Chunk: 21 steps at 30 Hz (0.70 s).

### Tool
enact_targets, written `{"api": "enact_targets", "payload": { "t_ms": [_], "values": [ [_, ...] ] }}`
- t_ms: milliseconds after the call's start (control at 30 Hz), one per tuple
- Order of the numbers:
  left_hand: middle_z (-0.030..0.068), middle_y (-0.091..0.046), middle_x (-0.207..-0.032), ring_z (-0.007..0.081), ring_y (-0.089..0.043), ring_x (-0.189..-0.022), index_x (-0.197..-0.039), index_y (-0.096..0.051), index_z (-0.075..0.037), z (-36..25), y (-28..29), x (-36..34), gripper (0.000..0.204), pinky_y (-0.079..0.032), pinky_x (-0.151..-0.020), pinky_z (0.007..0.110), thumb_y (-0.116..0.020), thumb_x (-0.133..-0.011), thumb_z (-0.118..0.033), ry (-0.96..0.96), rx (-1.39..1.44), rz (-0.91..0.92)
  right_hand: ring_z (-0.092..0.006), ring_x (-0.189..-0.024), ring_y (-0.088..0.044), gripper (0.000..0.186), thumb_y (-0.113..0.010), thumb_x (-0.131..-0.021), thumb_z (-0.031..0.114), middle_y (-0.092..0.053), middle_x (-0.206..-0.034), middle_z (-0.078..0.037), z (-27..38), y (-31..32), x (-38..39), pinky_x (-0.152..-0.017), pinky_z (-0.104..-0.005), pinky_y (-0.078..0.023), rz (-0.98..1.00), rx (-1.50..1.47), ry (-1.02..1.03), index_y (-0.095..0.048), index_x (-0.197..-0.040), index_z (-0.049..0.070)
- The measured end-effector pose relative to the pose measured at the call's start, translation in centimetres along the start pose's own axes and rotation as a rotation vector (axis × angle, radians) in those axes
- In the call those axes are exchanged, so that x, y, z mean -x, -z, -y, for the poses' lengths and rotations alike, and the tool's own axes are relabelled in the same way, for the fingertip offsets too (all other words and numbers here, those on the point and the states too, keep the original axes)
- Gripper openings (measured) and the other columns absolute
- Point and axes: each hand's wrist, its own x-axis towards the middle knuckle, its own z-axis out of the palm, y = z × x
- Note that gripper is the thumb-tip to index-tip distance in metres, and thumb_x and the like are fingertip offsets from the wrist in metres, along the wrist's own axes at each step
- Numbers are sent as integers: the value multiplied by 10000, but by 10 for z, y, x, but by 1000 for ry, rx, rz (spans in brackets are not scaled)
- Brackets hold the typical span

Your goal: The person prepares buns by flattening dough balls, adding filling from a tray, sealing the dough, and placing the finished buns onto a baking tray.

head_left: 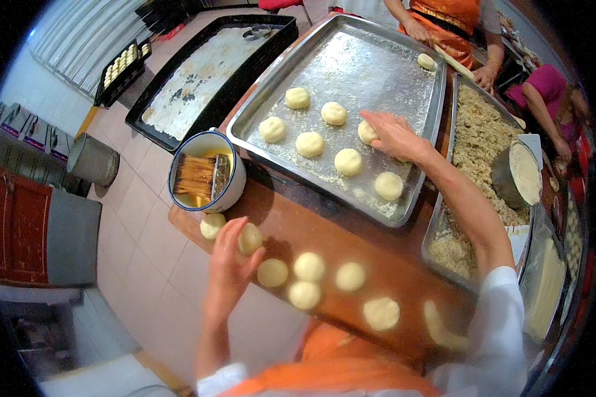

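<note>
My left hand (227,261) curls at the left end of the wooden board (324,245), a pale round dough ball (249,239) between its fingers and thumb. Beside it lies another dough ball (212,225). Several flattened dough rounds, among them one near the front edge (381,313), rest on the board to the right. Over the metal baking tray (351,53), my right hand (396,137) has its fingertips on a dough ball (366,132), partly covering it. Several more dough balls (309,144) sit on the floured tray in loose rows.
A white enamel pot (232,188) with yellow liquid and a wide brush (200,177) stands left of the tray. A black-rimmed pan (205,73) lies beyond. Crumbly filling (477,132) fills a tray at right, with a bowl (520,173) on it. Co-workers' hands (487,76) are at the far right.
</note>
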Motion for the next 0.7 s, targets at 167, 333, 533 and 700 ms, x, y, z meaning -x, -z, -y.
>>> {"api": "enact_targets", "payload": {
  "t_ms": [167, 333, 533, 700],
  "values": [
    [135, -438, -1258, 272, -447, -1146, -1256, -425, -83, -27, -18, -22, 675, -396, -938, 354, -723, -653, -36, -113, 81, 21, -267, -1149, -437, 624, -610, -786, 136, -451, -1237, -149, 15, 25, 19, -941, -406, -361, 62, -152, 34, -303, -1328, 99],
    [183, -407, -1273, 348, -430, -1138, -1299, -357, -95, -69, -60, -55, 736, -389, -925, 408, -708, -654, -60, -376, 102, -21, -162, -1131, -435, 618, -616, -799, 139, -417, -1268, -120, 79, 27, 74, -912, -315, -407, 495, -1414, 19, -306, -1328, 67],
    [178, -402, -1288, 353, -433, -1139, -1277, -395, -84, -74, -65, -52, 710, -380, -937, 418, -716, -645, -72, -433, 55, -53, -122, -903, -552, 453, -615, -795, 114, -568, -1013, -62, 32, 31, 59, -790, -265, -474, 245, -1348, -135, -440, -1208, 48],
    [167, -436, -1274, 304, -431, -1176, -1182, -495, -40, -30, -48, 8, 500, -357, -973, 386, -654, -709, -3, -98, -10, 38, -132, -879, -514, 389, -588, -789, 170, -531, -950, -62, -100, 32, 16, -777, -282, -435, -151, -628, -162, -472, -1134, 31]
  ]
}}
